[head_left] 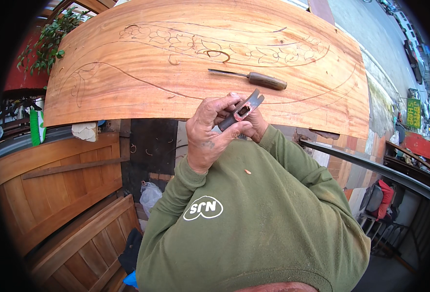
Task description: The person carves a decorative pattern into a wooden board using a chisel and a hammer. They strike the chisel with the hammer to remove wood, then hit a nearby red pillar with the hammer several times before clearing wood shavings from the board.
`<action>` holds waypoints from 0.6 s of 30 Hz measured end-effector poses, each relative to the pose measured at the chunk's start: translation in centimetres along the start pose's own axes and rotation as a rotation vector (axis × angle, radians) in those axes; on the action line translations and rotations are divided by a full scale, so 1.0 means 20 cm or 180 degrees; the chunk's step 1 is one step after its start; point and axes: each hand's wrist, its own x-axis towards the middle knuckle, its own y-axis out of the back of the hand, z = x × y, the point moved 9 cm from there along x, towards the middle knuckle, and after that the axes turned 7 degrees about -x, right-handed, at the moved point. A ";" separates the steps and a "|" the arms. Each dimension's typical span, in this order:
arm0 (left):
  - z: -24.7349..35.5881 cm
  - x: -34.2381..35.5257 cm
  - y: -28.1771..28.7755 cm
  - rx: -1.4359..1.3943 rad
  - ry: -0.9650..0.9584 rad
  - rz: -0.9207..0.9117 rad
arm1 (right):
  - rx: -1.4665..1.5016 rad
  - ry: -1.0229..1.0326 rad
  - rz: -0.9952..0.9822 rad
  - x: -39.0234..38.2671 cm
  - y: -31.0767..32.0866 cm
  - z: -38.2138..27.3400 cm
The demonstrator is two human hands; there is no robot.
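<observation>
metal hammer head [235, 118] held between left grip [207, 127] and right grip [258, 125]

Chisel [261, 79] on board [142, 63], just beyond hammer head [249, 104]; plant [52, 41] at board's left end; panels [64, 177] nearer, left.

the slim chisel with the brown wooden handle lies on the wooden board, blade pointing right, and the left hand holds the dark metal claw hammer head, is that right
The direction is wrong: the head view shows the slim chisel with its blade pointing left. The rest stands: it lies on the wooden board, and the left hand holds the claw hammer head.
</observation>
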 end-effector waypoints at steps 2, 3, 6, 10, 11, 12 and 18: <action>-0.01 0.01 -0.01 0.0016 -0.0008 -0.0013 | 0.0053 0.0008 -0.0148 0.01 0.02 0.00; -0.01 0.01 -0.01 0.0039 -0.0006 -0.0010 | 0.0053 0.0006 -0.0148 0.00 -0.01 -0.01; 0.00 0.02 -0.01 -0.0006 0.0000 0.0014 | 0.0029 -0.0068 -0.0039 -0.02 -0.08 -0.02; 0.00 0.03 -0.02 0.0076 -0.0038 -0.0018 | 0.0004 -0.0025 -0.0032 -0.04 -0.13 -0.03; 0.00 0.03 -0.02 0.0104 0.0014 -0.0023 | 0.0014 0.0036 0.0040 -0.04 -0.10 -0.04; 0.00 0.04 -0.03 0.0132 0.0067 -0.0032 | 0.0016 0.0043 0.0043 -0.04 -0.06 -0.03; 0.01 0.07 -0.02 0.0246 -0.0094 -0.0015 | 0.0148 0.0155 -0.0438 -0.01 -0.02 -0.03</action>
